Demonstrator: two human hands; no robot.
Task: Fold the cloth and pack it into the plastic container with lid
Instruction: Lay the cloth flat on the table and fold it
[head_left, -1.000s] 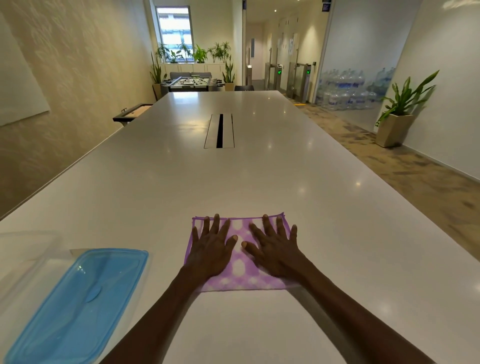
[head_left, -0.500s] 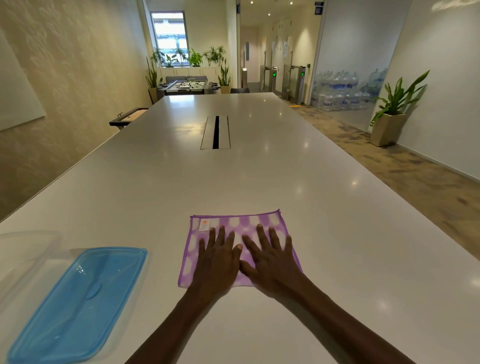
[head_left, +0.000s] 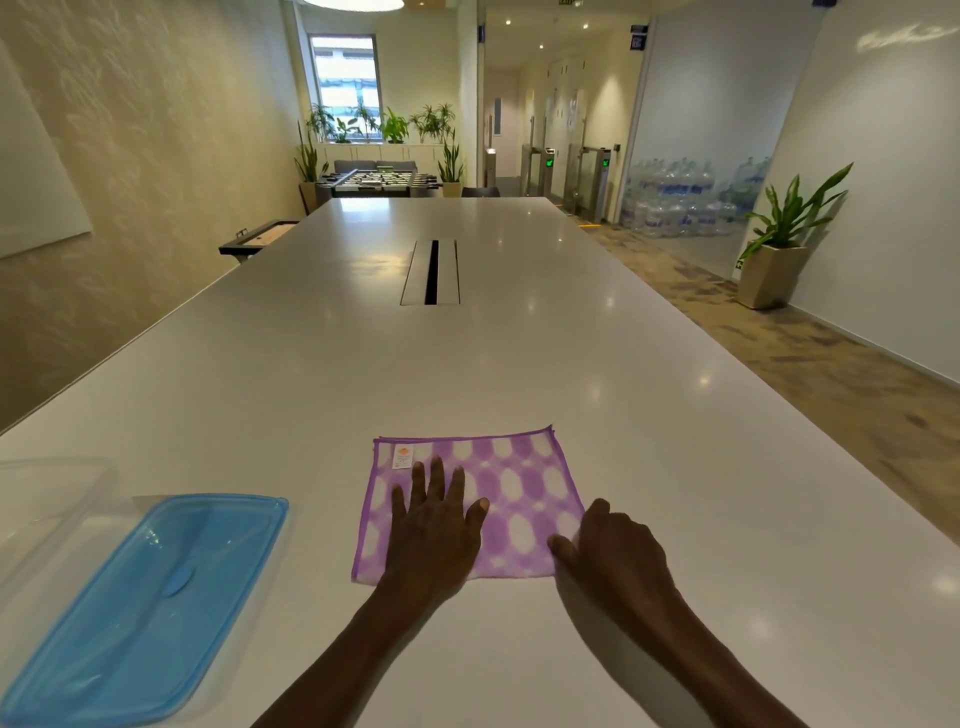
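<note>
A purple-and-white patterned cloth lies flat as a square on the white table, with a small label at its far left corner. My left hand presses flat on the cloth's left half, fingers spread. My right hand is at the cloth's near right corner, fingers curled over it and thumb on the fabric. The corner itself is hidden under that hand. The blue lid lies on the table to the left. The clear plastic container stands beside the lid at the far left edge.
The long white table has a cable slot in its middle. Its right edge drops to a carpeted floor. A potted plant stands by the right wall, and a wall runs along the left.
Both hands slid back toward me across the cloth. My right hand moved to the near right corner and curled its fingers there. The cloth's far half is now uncovered.
</note>
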